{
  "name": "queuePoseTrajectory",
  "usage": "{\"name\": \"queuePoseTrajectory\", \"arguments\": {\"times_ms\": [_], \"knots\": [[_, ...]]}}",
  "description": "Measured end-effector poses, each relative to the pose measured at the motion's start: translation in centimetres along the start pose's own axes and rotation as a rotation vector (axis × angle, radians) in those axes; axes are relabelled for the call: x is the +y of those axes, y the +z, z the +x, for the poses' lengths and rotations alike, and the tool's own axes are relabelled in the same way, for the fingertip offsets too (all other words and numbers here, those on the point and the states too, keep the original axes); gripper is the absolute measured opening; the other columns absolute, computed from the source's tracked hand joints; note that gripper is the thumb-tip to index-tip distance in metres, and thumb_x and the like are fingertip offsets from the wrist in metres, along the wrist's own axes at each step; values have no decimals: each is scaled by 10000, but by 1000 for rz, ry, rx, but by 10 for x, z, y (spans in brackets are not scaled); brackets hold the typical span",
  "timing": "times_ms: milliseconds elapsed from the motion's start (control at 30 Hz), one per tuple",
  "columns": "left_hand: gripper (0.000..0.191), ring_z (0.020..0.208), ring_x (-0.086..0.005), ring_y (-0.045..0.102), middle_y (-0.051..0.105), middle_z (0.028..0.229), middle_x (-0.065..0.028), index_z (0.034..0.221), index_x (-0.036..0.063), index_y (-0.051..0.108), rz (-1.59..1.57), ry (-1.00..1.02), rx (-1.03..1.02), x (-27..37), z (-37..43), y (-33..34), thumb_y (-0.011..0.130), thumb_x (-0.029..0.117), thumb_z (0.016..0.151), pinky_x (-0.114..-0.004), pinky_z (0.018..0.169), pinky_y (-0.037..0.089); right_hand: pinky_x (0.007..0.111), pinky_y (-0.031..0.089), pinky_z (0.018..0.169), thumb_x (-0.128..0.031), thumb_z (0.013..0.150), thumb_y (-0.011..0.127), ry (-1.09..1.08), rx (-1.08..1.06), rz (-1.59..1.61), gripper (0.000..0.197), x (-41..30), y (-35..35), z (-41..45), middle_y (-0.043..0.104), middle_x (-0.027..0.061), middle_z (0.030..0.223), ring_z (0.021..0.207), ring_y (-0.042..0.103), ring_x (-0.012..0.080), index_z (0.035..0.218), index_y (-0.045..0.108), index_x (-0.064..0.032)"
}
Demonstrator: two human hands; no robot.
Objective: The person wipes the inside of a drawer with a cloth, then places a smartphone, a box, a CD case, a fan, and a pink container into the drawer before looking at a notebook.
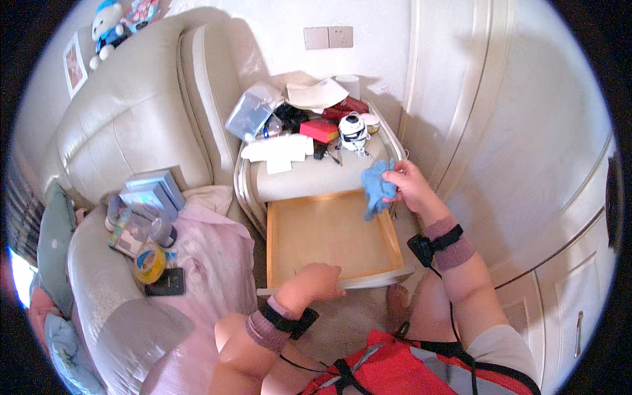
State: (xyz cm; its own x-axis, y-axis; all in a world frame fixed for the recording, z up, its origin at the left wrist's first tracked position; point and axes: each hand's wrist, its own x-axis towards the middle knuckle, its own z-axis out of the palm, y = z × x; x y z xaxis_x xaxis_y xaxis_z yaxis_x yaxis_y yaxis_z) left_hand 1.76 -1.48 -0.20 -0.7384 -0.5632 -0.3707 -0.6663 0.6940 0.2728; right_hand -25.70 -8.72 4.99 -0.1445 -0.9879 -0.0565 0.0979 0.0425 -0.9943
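In my right hand (410, 185) is a crumpled blue cloth (377, 185), pinched between thumb and fingers above the right rear corner of a pulled-out wooden drawer (326, 237). The drawer's light wood bottom is visible and bare where my arm does not cover it. My left hand (313, 281) is over the drawer's pale front panel (380, 277), its fingers bent. The undersides of those fingers are hidden, so whether they grip the panel cannot be told. Both wrists wear black straps with small devices.
Above the drawer, the padded cabinet top (306, 182) bears a red box (318, 131), white papers (281, 150), a clear plastic box (249, 116) and a white corded object (353, 131). On the left, the sofa (133, 123) holds yellow tape (150, 264) and blue boxes (148, 197). A door (533, 123) stands right.
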Motion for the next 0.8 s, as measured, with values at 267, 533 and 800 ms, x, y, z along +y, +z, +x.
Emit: {"name": "queuePoseTrajectory", "arguments": {"times_ms": [267,533,800], "knots": [[425,854,-369,606,633,886,-210,976,9,583,0,-97,24,2,-5,-8,624,374,763,-444,759,476,365,539,656,-139,850,587,-619,191,307,292,-17,-10,64,586,82,954,766,598,203,1110,479,-63],[489,845,-393,600,629,912,-220,1149,45,524,-80,-55,30,-9,8,-2,598,371,792,-467,740,476,439,331,989,-171,697,693,-601,589,-1073,491,24,-23,93,372,189,1337,1212,373,376,1168,555,-140],[417,853,-382,596,626,892,-218,1038,21,563,-85,-91,108,-9,5,1,605,342,775,-472,738,467,459,323,988,-216,664,712,-654,222,-1308,459,37,-25,96,394,167,1337,1245,353,343,1108,604,-170]]}}
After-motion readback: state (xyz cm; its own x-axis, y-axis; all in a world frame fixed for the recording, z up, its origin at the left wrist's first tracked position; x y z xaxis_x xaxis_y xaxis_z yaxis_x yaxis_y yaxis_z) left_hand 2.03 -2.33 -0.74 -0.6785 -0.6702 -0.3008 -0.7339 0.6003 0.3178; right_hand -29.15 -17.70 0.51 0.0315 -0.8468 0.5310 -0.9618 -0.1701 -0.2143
